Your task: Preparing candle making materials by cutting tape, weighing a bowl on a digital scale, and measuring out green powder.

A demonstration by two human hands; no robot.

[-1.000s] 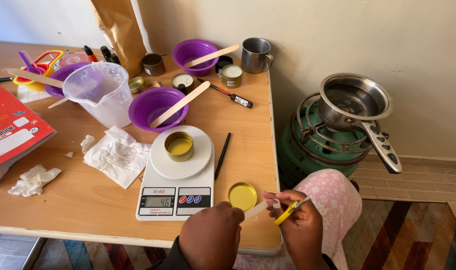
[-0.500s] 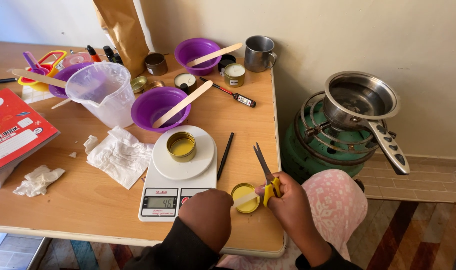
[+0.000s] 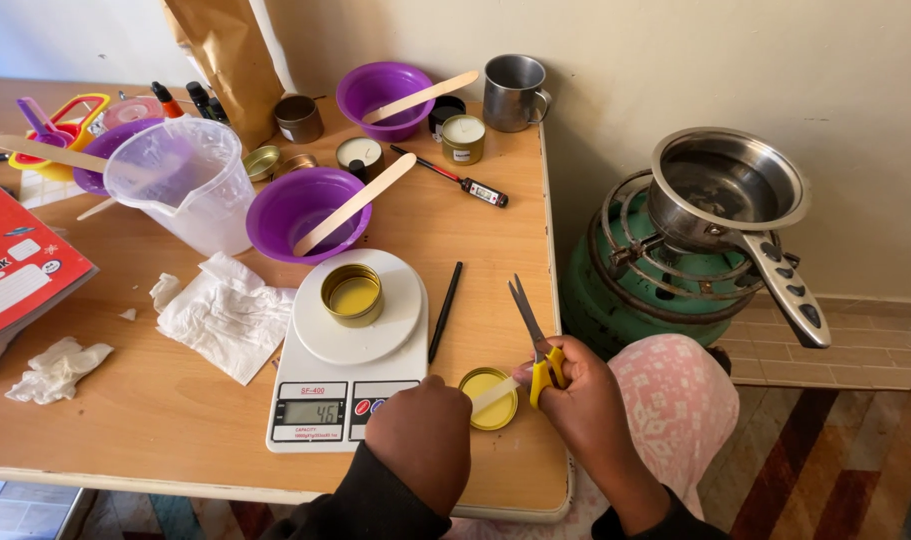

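Observation:
My right hand (image 3: 587, 400) grips yellow-handled scissors (image 3: 533, 335) with the blades pointing up and away over the table. My left hand (image 3: 420, 435) pinches a thin pale strip (image 3: 493, 395) that runs toward the scissors. Under the strip lies a gold tin lid (image 3: 487, 398) on the wooden table (image 3: 125, 400). Just left stands a white kitchen scale (image 3: 345, 370) carrying a gold tin (image 3: 352, 294) with yellow wax inside.
A black pen (image 3: 445, 310) lies beside the scale. Purple bowls (image 3: 308, 212) with wooden sticks, a clear jug (image 3: 180, 185), crumpled tissue (image 3: 225, 312), a probe thermometer (image 3: 455, 180), a metal mug (image 3: 513, 92) and a red book (image 3: 15, 275) crowd the table. A saucepan (image 3: 725, 195) sits on a green gas burner at right.
My right hand turned the scissors from pointing sideways to blades upright. Both hands shifted slightly left toward the gold lid, and the camera tilted a little.

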